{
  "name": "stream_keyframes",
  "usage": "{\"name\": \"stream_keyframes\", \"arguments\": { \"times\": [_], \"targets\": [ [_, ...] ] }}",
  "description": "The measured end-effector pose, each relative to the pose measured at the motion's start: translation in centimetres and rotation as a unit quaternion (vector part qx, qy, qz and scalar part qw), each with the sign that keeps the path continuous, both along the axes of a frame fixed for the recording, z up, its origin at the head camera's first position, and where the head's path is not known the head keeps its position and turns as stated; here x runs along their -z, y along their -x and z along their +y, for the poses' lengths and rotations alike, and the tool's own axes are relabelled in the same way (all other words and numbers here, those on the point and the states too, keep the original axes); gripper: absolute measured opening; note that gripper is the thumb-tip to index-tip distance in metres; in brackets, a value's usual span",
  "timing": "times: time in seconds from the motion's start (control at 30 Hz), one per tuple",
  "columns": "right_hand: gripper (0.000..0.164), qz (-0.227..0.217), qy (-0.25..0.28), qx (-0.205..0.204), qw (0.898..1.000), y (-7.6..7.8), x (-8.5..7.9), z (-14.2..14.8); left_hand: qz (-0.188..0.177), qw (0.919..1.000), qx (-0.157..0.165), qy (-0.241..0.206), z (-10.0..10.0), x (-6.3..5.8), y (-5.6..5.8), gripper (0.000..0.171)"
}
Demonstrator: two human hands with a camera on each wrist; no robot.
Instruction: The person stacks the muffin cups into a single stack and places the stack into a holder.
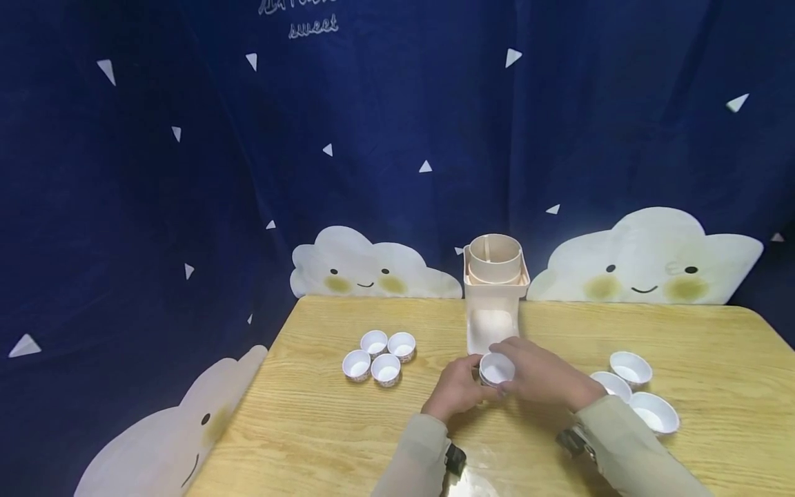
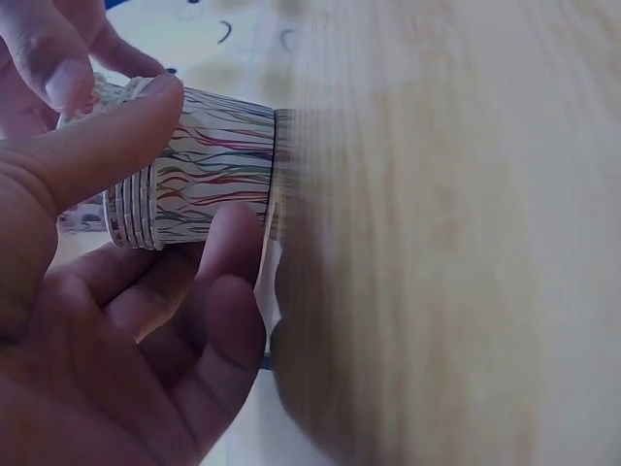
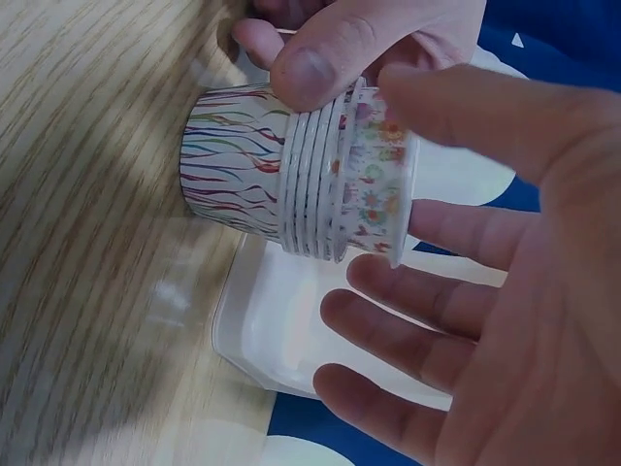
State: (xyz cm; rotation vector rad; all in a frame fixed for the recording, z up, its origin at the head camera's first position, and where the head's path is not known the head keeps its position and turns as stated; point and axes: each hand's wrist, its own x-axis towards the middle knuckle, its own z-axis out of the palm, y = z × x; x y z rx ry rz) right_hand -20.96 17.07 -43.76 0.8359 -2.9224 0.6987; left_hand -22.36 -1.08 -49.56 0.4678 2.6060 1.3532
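Observation:
A stack of paper cups (image 2: 218,165) printed with wavy coloured lines stands upright on the table, several rims nested together. My left hand (image 1: 459,386) grips the stack below the rims, thumb on one side and fingers curled round the other. On top sits a paper cup with a floral print (image 3: 376,184), its white inside facing up in the head view. My right hand (image 1: 546,373) pinches this top cup near its rim between thumb and index finger. The other right fingers are spread beside the stack in the right wrist view.
Behind the stack stands a beige plastic holder (image 1: 491,300) with a round tube on top. Several small paper cups (image 1: 386,371) cluster at the left. Three more cups (image 1: 655,413) sit by my right forearm. The wooden table (image 1: 323,428) meets a blue curtain (image 1: 385,103).

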Motion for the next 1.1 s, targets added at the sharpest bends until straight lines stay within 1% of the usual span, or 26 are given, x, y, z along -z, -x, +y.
{"name": "stream_keyframes", "arguments": {
  "times": [0.13,0.27,0.47,0.53,0.77,0.9,1.1],
  "targets": [
    [0.062,0.007,-0.009,0.004,1.0,-0.2,-0.1,0.0,0.029,0.9991,0.001,0.031,-0.1,0.1,0.1,0.049],
    [0.061,0.011,-0.019,0.006,1.0,-0.2,-0.1,0.1,0.025,0.9991,0.004,0.034,-0.1,0.1,0.2,0.049],
    [0.054,0.028,-0.029,-0.006,0.999,-0.1,-0.1,0.7,0.009,0.9998,0.001,0.019,0.0,-0.1,0.1,0.051],
    [0.053,0.024,-0.029,-0.004,0.999,-0.1,-0.1,0.9,0.007,0.9997,-0.001,0.022,0.1,-0.1,0.1,0.052],
    [0.053,-0.007,-0.02,0.017,1.0,-0.5,-0.4,1.6,0.004,0.9987,-0.014,0.05,0.4,-0.4,0.0,0.056],
    [0.051,-0.008,-0.017,0.033,0.999,-0.7,-0.9,2.3,0.001,0.9986,-0.018,0.05,0.4,-0.4,-0.2,0.059],
    [0.051,-0.005,-0.01,0.049,0.999,-0.9,-1.6,4.0,0.021,0.9983,-0.011,0.054,0.4,-0.4,-0.5,0.062]
  ]
}}
